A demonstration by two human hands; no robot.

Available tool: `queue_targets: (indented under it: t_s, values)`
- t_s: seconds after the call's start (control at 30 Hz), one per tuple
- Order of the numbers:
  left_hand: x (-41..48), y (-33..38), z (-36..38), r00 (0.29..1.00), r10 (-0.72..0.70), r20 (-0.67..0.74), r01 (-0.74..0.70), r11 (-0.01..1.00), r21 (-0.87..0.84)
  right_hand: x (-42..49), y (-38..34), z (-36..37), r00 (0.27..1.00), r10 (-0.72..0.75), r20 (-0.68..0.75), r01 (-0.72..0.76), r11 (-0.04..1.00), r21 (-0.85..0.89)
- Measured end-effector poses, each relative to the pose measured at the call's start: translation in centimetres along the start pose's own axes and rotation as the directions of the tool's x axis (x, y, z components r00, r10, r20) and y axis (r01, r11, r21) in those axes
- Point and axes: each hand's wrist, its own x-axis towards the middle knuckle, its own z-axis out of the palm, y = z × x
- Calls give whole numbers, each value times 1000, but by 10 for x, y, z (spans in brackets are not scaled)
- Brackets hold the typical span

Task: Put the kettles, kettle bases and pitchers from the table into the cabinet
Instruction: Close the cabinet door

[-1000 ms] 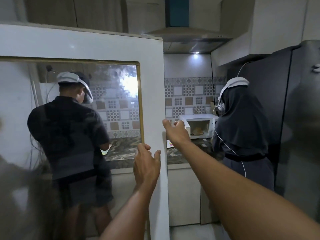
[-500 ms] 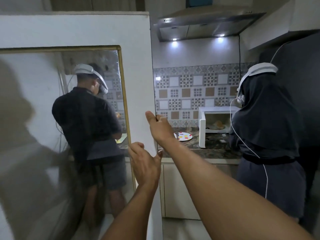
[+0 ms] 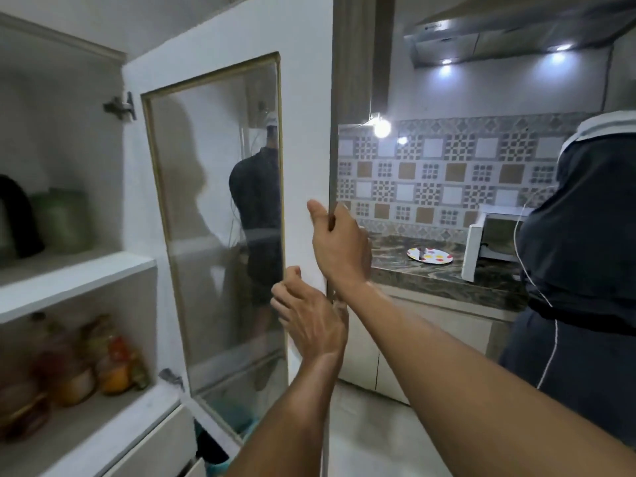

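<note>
I'm looking at the cabinet [image 3: 69, 270] with its glass-paned door [image 3: 220, 208] swung wide open, and my right hand [image 3: 339, 249] has its fingers [image 3: 342, 215] wrapped around the door's free edge, thumb on the inner face. My left hand [image 3: 309, 321] is just below it, fingers loosely curled and holding nothing, close to the door edge, though I cannot tell if it touches. On the upper shelf [image 3: 72, 280] I count one dark kettle [image 3: 15, 215] cut off by the left edge of view and one green pitcher [image 3: 63, 220] just beside it. So I judge that at least part of the job is done. I see no kettle base, though the view of that shelf is partial and blurred. The lower shelf carries a cluster of jars and bottles [image 3: 79, 363], too smeared to count. The table the things come from is not in view, so I cannot say how many remain to carry. To the right, a counter [image 3: 430, 270] carries one spotted plate [image 3: 429, 255] and one white microwave [image 3: 488, 246], and a person in dark clothing [image 3: 581, 270] stands there. A second person shows through or in the glass.
</note>
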Motion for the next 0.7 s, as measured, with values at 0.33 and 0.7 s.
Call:
queue_targets:
  t_s: [0.33, 0.7]
  values:
    - [3, -61, -154, 992, 124, -4, -122, 984, 126, -92, -95, 28, 955, -272, 116, 247, 950, 192]
    - [10, -88, -270, 930, -221, -292, 274, 950, 152, -128, -184, 60, 701, -485, 522, 177, 828, 531]
